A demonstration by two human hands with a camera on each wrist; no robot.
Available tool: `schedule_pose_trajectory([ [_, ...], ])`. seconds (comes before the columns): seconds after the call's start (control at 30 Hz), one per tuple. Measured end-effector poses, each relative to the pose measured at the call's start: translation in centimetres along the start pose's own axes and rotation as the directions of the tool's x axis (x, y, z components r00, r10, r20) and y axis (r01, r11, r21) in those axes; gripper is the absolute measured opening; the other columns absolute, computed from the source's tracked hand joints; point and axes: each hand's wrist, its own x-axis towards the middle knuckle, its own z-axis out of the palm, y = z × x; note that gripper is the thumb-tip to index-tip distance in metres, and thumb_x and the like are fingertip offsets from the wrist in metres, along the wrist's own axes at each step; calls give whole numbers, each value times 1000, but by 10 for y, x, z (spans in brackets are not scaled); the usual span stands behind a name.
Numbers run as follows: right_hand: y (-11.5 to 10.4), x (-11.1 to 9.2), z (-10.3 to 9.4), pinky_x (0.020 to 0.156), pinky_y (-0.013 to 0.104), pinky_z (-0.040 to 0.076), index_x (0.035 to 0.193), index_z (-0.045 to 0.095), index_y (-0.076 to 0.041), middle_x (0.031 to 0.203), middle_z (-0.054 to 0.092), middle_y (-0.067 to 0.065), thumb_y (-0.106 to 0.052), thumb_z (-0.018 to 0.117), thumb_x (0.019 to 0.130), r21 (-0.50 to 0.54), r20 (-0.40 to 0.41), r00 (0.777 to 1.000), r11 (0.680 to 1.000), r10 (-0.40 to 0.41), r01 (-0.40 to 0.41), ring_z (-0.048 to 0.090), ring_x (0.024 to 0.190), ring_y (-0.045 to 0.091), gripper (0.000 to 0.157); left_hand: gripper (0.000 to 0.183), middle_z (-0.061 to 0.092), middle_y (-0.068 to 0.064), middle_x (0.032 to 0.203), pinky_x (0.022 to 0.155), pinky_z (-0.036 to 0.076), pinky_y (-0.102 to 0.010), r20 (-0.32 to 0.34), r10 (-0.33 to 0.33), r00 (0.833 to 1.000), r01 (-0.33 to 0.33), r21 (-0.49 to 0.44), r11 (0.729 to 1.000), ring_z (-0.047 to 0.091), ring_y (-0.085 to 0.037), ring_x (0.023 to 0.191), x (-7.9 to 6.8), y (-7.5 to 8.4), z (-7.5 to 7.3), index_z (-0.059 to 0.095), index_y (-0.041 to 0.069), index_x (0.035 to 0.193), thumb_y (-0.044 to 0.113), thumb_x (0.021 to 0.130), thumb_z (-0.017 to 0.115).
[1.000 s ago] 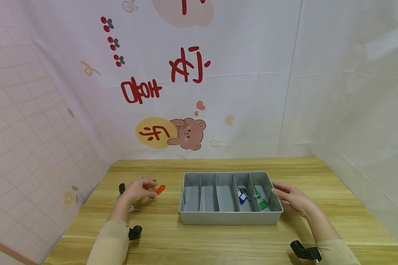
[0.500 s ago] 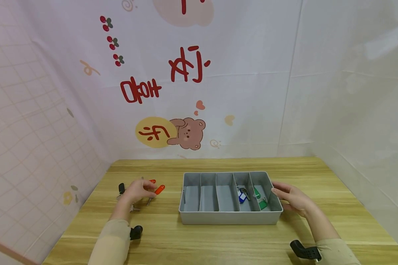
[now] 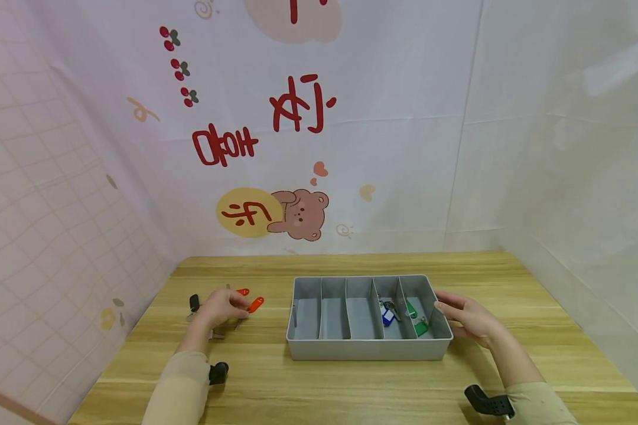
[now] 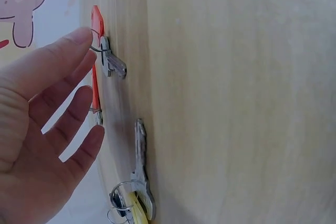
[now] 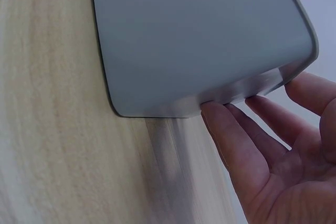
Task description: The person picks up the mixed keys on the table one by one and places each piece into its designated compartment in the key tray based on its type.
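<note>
My left hand (image 3: 224, 307) is at the table's left side, among keys with red tags. In the left wrist view, thumb and forefinger pinch a thin ring (image 4: 95, 50) joined to a silver key (image 4: 116, 65) and a red tag (image 4: 97, 22). The other fingers are loosely bent. A grey five-compartment box (image 3: 369, 349) stands mid-table. Against its right end wall rest the spread fingers (image 5: 231, 135) of my right hand (image 3: 473, 319), fingertips at the outer face and the rim. Blue-tagged keys (image 3: 388, 316) lie in the fourth compartment, green tags (image 3: 420, 326) in the fifth.
A second red tag (image 3: 243, 291) lies behind my left hand and a black key fob (image 3: 194, 303) to its left. In the left wrist view a silver key (image 4: 140, 156) shares a ring with a yellow tag (image 4: 138, 211). A printed cloth (image 3: 393, 147) hangs behind the table.
The thumb and fingers of my left hand have drawn slightly closer together beside the red tag. My right hand stays at the box's end, and the box has not visibly moved.
</note>
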Motion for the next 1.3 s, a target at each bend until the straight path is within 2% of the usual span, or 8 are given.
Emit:
schedule_pose_trajectory([
  [0.3, -1, 0, 0, 92, 42, 52, 153, 15, 10, 154, 21, 35, -25, 52, 105, -13, 2, 1000, 1000, 1, -1, 51, 123, 25, 70, 13, 72, -5, 95, 80, 53, -42, 4, -5, 1000, 4, 33, 999, 64, -24, 92, 0, -3, 0, 78, 4, 95, 1, 82, 79],
  [0.5, 0, 0, 0, 92, 42, 52, 153, 16, 11, 154, 22, 35, -25, 52, 105, -14, 5, 1000, 1000, -5, 5, 50, 124, 27, 70, 8, 72, -6, 93, 77, 53, -40, 8, 23, 1000, -23, 46, 999, 63, -24, 90, 1, -4, 0, 78, 4, 92, 1, 84, 77],
  [0.8, -1, 0, 0, 92, 42, 52, 153, 16, 11, 153, 22, 35, -24, 53, 105, 9, 8, 1000, 1000, -9, 9, 52, 122, 23, 70, 9, 72, -5, 92, 82, 53, -46, -15, 25, 1000, -24, 61, 998, 65, -27, 93, 1, -5, 1, 78, 5, 91, -1, 86, 74],
  [1.13, 0, 0, -1, 91, 42, 52, 153, 14, 11, 152, 24, 35, -24, 53, 105, 19, 21, 1000, 1000, -17, 17, 54, 119, 21, 71, 9, 72, -2, 90, 81, 53, -47, -22, 43, 999, -42, 70, 997, 64, -23, 88, 1, -8, 1, 78, 8, 89, 1, 86, 74],
  [1.3, 1, 0, -1, 91, 43, 52, 152, 15, 12, 153, 23, 36, -24, 53, 105, 17, 20, 1000, 1000, -16, 16, 53, 121, 24, 71, 7, 71, -1, 88, 76, 53, -42, -26, 28, 999, -27, 35, 999, 63, -18, 83, 2, -9, 1, 78, 8, 89, 2, 87, 74],
])
